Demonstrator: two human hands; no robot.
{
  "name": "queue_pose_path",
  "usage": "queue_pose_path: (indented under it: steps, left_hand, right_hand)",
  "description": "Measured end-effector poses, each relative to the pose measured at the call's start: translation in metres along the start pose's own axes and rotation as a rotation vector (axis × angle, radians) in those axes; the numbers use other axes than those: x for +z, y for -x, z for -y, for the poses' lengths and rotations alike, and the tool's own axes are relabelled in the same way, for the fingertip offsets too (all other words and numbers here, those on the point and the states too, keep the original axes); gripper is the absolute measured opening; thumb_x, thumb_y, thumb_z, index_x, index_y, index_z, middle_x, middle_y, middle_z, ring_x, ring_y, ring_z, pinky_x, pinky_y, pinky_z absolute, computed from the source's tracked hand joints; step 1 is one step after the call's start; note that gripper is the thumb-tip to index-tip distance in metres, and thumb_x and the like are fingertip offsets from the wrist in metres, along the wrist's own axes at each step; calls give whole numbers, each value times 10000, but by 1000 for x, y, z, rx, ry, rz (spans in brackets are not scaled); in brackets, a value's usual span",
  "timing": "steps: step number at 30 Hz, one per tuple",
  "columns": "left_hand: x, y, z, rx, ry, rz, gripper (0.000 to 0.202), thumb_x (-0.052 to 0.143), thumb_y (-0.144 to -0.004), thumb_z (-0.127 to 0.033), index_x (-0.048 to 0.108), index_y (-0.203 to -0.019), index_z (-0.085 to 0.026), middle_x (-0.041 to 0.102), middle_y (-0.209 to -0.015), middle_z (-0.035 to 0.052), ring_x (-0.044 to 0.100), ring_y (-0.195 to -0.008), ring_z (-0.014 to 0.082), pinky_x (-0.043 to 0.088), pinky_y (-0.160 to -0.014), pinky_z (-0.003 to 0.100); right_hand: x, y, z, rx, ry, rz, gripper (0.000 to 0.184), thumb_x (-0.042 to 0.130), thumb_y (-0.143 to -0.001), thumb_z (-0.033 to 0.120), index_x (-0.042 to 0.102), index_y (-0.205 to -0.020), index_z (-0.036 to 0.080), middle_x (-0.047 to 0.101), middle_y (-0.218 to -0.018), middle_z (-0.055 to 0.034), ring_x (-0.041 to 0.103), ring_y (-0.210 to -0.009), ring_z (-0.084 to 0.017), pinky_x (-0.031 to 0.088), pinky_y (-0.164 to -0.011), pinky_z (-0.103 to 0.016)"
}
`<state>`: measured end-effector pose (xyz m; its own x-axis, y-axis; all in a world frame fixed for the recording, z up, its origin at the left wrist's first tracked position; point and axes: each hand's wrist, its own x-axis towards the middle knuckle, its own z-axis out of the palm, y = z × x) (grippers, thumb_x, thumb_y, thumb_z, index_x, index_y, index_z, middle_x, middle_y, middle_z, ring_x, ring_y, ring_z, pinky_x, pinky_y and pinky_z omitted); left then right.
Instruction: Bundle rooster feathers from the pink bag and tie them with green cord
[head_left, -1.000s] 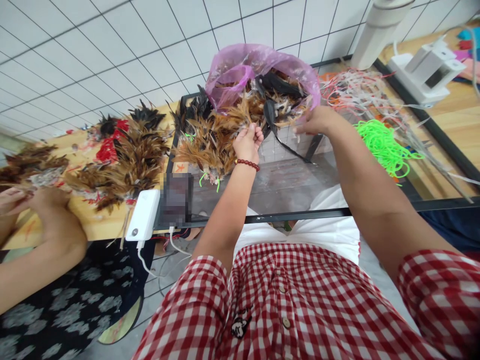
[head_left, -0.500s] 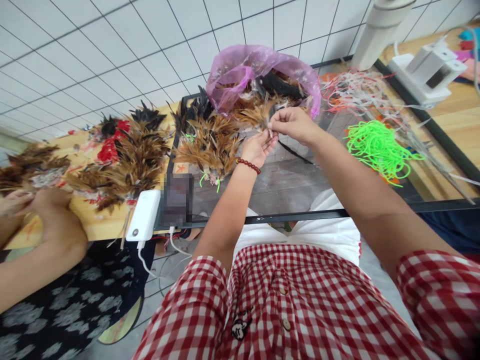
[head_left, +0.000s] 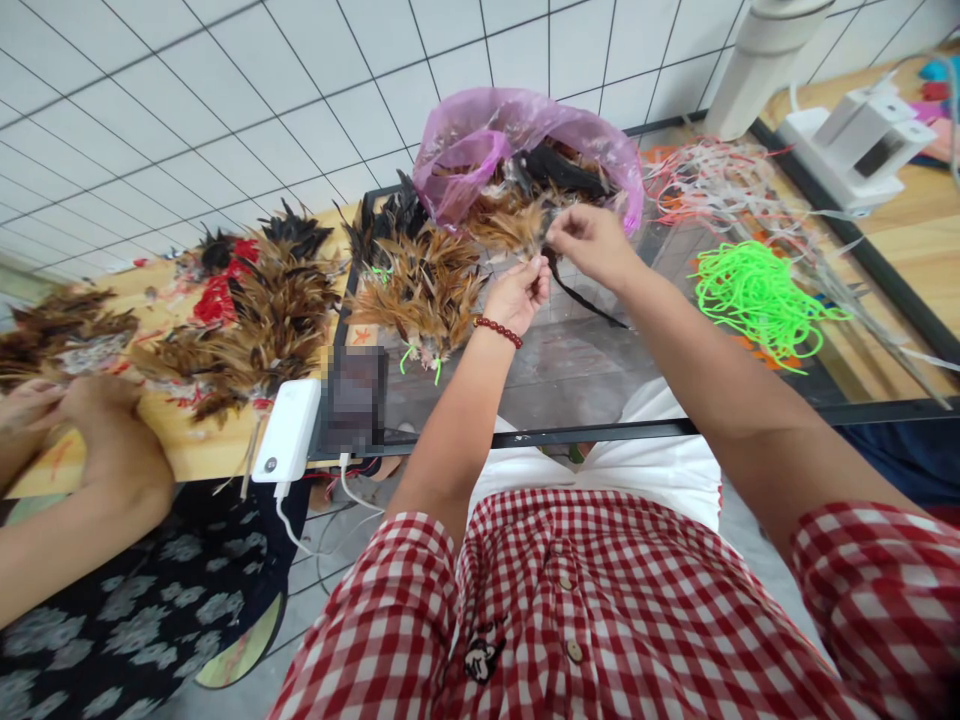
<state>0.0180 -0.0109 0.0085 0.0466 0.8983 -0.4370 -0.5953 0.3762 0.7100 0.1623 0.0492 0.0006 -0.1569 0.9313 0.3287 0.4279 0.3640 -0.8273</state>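
Note:
My left hand [head_left: 519, 294], with a red bead bracelet on the wrist, is palm up over the glass tabletop [head_left: 555, 365], its fingers curled in. Whatever it may hold is too small to make out. Just above and to its right, my right hand [head_left: 591, 242] pinches thumb and finger together, and what lies between them is also unclear. Both hands are beside brown feathers [head_left: 510, 222] spilling from a purple plastic bag [head_left: 457, 160]. A long black feather [head_left: 589, 303] slants away under the right hand; whether fingers touch it is hidden. Brown feather bunches [head_left: 431, 285] with green ties lie left of my hands.
Right of my hands are bright green cords [head_left: 750, 300] and tangled clear and red strips [head_left: 712, 180]. A white power bank [head_left: 286, 430] sits at the left edge. Further left, another person's hands [head_left: 97, 395] are near more feather bunches [head_left: 270, 310].
My right hand has drawn slightly up and away from my left fingertips, opening a small gap. My left fingers have curled in more.

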Motion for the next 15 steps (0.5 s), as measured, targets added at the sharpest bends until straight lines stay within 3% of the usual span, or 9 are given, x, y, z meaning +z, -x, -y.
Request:
queue_pose_path:
  steps: [4,9,12,15]
  left_hand:
    - [-3,-4,-2,49,71,-63,175,608,-955,-123,696,-804,-128,618,-630,-25,565,-548,10,510,-653,99]
    - [-4,-8,-1,45,138,-121,102,632,-941,-123,732,-926,-135,635,-673,-18,602,-597,22,523,-678,112]
    - [-4,-9,1,44,141,-133,117,644,-938,-138,738,-1007,-144,644,-686,-20,603,-592,21,531,-677,117]
    - [-5,-9,1,63,89,-118,113,635,-945,-142,737,-991,-140,644,-675,-21,612,-598,21,541,-696,120]
  right_hand:
    - [-26,-10,-33,14,308,-199,167,618,-906,344,702,-910,200,711,-1005,-123,642,-1015,-298,495,-942,-478]
    - [-27,-6,-55,-72,480,-87,245,512,-966,305,712,-976,166,694,-1051,-147,619,-1039,-293,481,-905,-460]
    - [-15,-2,-56,-118,495,-20,223,492,-972,263,688,-937,162,677,-1040,-148,597,-1051,-288,466,-906,-456]
    - [-12,-4,-50,-82,403,-46,221,502,-984,274,638,-846,168,651,-982,-147,577,-1069,-286,456,-921,-453]
